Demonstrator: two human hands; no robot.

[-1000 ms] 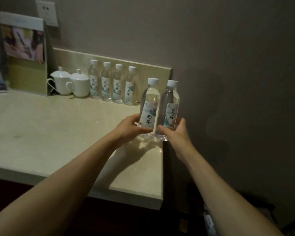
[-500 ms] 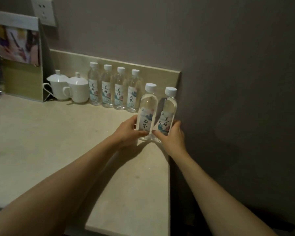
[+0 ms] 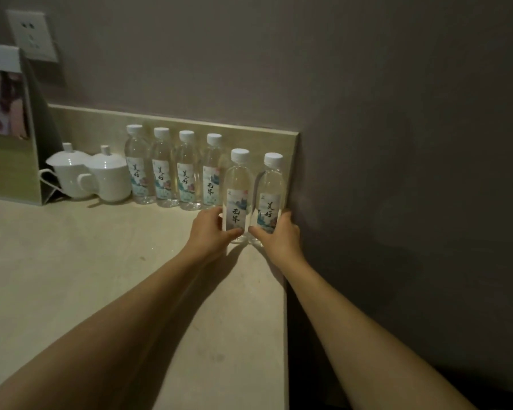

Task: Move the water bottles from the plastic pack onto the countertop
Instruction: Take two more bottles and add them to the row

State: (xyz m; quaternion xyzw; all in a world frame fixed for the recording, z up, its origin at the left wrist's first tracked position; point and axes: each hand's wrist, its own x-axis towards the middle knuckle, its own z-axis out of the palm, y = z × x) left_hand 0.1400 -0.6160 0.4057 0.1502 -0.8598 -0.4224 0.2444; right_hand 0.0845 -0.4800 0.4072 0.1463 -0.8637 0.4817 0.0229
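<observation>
Two clear water bottles with white caps stand side by side on the pale countertop (image 3: 107,291), close to its right edge. My left hand (image 3: 210,232) grips the lower part of the left bottle (image 3: 237,184). My right hand (image 3: 280,236) grips the lower part of the right bottle (image 3: 270,187). Behind them, several more labelled bottles (image 3: 172,170) stand in a row along the backsplash (image 3: 255,140). The plastic pack is not in view.
Two white lidded cups (image 3: 92,176) stand left of the bottle row. A folded display card (image 3: 11,125) leans at the far left under a wall socket (image 3: 31,35). The counter ends at the right in a dark gap beside the wall (image 3: 397,173).
Both hands carried the two bottles forward from the counter's corner and lowered them onto the countertop, near the end of the bottle row. The camera moved closer.
</observation>
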